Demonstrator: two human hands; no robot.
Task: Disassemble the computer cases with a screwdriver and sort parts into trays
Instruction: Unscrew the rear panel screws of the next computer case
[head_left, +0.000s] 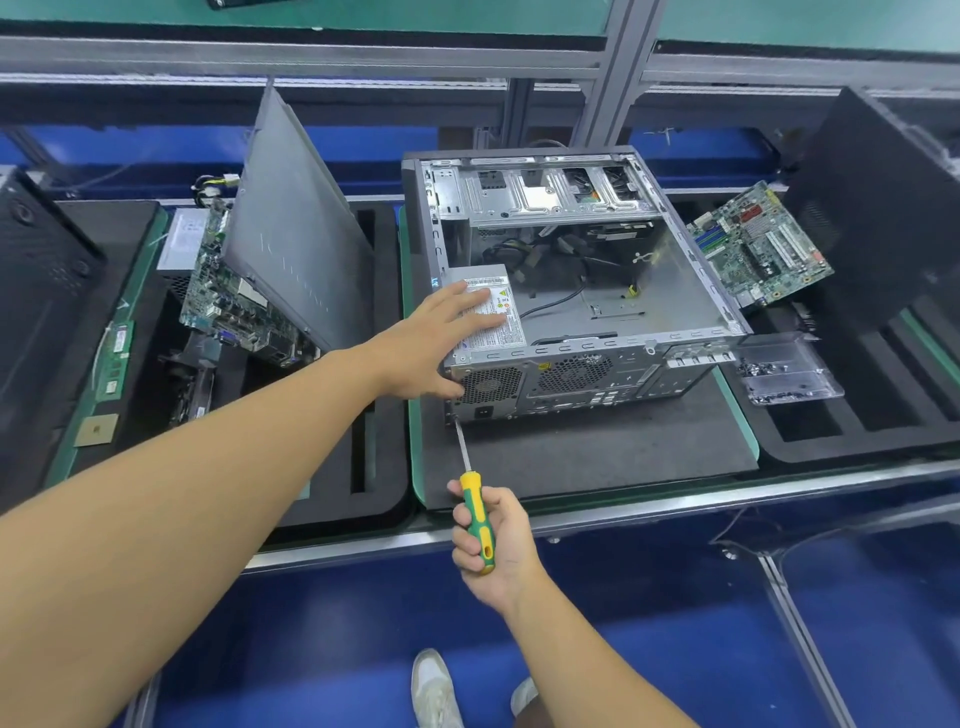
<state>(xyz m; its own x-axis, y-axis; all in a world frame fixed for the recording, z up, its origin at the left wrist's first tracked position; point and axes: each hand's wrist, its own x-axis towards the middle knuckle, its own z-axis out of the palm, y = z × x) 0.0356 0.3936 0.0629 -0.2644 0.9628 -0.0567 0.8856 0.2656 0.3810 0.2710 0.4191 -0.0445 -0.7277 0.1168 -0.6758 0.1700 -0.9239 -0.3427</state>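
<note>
The computer case (665, 280) lies on its side in the centre of the frame, open at the top, on a dark foam mat (597, 452) on the bench (675, 506). It is of bare grey sheet metal, with round perforated fan grilles in the rear panel that faces the person, and black cables lie loose inside. In its near left corner sits the power supply (514, 338), a grey metal box with a white label. The label carries yellow warning signs, but its writing is too small to read. The left hand (441, 338) rests flat on this box, fingers straight and a little spread, thumb down against the rear grille. The right hand (491, 540), at lower centre, grips the screwdriver (474, 501), fingers curled round its green and yellow handle. The thin steel shaft reaches the lower left corner of the rear panel.

Left of the case a smooth grey side panel (296, 218) leans tilted over a green motherboard (228, 306) in a black foam tray (389, 374). Further left lie a green memory stick (117, 358) and a small square chip (96, 430). At the right a second motherboard (758, 244) lies tilted beside a tall black case (883, 208), and a clear plastic tray (795, 364) holds small dark screws (758, 370). At the bottom, pale shoes (434, 686) stand on a blue floor (675, 623)
</note>
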